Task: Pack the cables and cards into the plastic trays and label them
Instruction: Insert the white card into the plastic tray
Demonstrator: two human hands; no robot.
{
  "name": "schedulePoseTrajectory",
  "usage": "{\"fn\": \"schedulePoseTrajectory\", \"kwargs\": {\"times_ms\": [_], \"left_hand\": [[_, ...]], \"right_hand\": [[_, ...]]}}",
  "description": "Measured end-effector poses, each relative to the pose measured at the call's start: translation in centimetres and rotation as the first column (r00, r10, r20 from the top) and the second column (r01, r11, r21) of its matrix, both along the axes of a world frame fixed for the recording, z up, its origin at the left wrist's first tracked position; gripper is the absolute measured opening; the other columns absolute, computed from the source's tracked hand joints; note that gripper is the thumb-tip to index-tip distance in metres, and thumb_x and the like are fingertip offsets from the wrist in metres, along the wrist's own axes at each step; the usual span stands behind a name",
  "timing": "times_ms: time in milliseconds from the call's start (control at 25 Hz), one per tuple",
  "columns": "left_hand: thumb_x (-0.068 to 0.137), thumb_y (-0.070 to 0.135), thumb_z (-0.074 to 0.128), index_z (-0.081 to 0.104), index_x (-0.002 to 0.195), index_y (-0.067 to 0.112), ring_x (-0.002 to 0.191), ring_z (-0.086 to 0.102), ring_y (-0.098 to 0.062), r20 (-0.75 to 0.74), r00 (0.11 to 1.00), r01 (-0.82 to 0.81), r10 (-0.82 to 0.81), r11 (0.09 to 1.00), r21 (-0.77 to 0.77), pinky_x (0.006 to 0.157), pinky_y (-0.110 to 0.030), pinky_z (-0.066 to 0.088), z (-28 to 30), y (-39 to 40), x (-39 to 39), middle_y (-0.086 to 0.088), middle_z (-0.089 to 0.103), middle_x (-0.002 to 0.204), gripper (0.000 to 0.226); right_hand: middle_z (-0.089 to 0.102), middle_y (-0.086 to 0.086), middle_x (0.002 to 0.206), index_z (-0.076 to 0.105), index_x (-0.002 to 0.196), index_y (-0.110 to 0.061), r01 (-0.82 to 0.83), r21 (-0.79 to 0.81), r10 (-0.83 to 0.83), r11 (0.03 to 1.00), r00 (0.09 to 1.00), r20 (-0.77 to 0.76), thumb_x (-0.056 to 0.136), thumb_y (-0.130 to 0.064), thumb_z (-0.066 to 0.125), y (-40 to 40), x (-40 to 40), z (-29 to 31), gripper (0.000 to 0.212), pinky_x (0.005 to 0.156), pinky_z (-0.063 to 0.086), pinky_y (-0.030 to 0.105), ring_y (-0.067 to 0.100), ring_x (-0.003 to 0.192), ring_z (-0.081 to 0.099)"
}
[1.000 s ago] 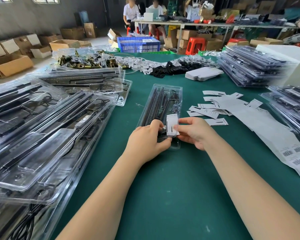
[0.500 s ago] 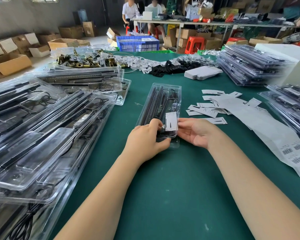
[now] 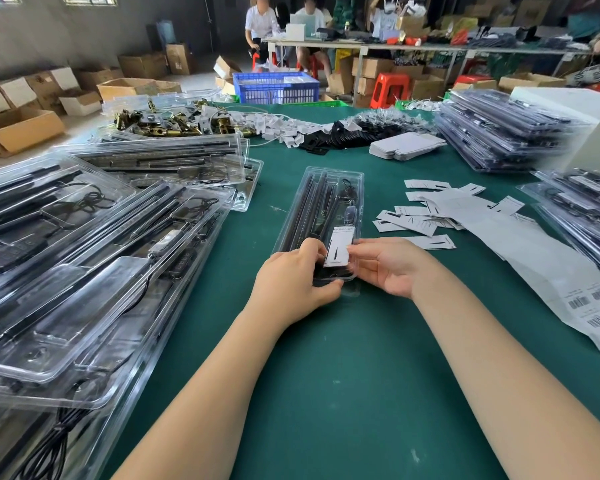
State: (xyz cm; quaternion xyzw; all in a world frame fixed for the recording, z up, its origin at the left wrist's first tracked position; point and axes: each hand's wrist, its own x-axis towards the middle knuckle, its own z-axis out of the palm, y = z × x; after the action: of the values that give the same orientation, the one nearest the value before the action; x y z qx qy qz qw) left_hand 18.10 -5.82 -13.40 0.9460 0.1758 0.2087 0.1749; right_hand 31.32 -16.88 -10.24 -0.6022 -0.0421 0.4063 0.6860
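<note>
On my left a stack of filled trays (image 3: 84,271) sprawls over the green table (image 3: 326,393), their long sides slanting away to the right. In front of me the plastic tray (image 3: 321,216) lies flat on the cloth, its long axis running away from me and leaning slightly right at the far end, black strips lengthwise inside. My left hand (image 3: 291,285) curls round its near left corner, thumb under the near edge, fingers on top. A white card (image 3: 339,247) sits upright along the same axis at the tray's near right part. My right hand (image 3: 387,263) touches the card's right edge with its fingertips, palm up and loosely open, gripping nothing that I can tell. Further right lie loose cards (image 3: 416,223) and a label strip (image 3: 551,271) running toward me rightward.
</note>
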Motion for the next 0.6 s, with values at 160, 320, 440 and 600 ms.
{"fn": "schedulePoseTrajectory", "kwargs": {"times_ms": [160,320,440,600], "left_hand": [[0.076,0.053,0.064,0.053,0.110,0.026,0.095,0.061,-0.019,-0.014,1.000,-0.006,0.006,1.000,0.002,0.071,-0.024,0.032,0.1,0.2,0.0,0.011,0.067,0.105,0.044],[0.076,0.059,0.063,0.058,0.115,0.034,0.102,0.058,-0.011,-0.035,0.999,0.006,-0.006,1.000,0.020,0.077,-0.021,0.036,0.1,0.4,-0.1,0.016,0.065,0.110,0.046],[0.074,0.063,0.065,0.060,0.116,0.036,0.106,0.058,-0.008,-0.040,0.999,0.020,-0.019,1.000,0.018,0.081,-0.021,0.039,0.2,0.7,-0.2,0.018,0.064,0.114,0.050],[0.067,0.071,0.067,0.058,0.122,0.039,0.112,0.055,-0.006,-0.107,0.992,0.066,-0.067,0.998,-0.015,0.082,-0.021,0.039,0.5,1.1,-0.1,0.019,0.061,0.120,0.064]], "right_hand": [[0.073,0.005,0.070,0.060,0.110,-0.004,-0.057,-0.179,0.091,0.982,0.978,0.185,0.083,-0.006,0.073,-0.5,0.6,-0.1,0.030,0.049,0.054,0.021,0.013,0.053,0.068],[0.068,0.001,0.088,0.063,0.106,-0.018,0.135,-0.412,0.127,0.901,0.827,0.548,0.079,-0.032,0.078,-0.7,1.1,-0.9,0.034,0.048,0.046,0.021,0.011,0.054,0.062],[0.066,-0.003,0.100,0.054,0.132,-0.016,0.046,-0.341,0.150,0.939,0.836,0.527,0.086,-0.020,0.071,-0.5,1.4,-1.5,0.049,0.051,0.046,0.022,0.013,0.063,0.062],[0.069,0.004,0.089,0.052,0.135,-0.011,0.038,-0.299,0.117,0.954,0.867,0.484,0.086,-0.009,0.071,-0.5,1.3,-1.9,0.053,0.050,0.051,0.022,0.013,0.062,0.066]]}}
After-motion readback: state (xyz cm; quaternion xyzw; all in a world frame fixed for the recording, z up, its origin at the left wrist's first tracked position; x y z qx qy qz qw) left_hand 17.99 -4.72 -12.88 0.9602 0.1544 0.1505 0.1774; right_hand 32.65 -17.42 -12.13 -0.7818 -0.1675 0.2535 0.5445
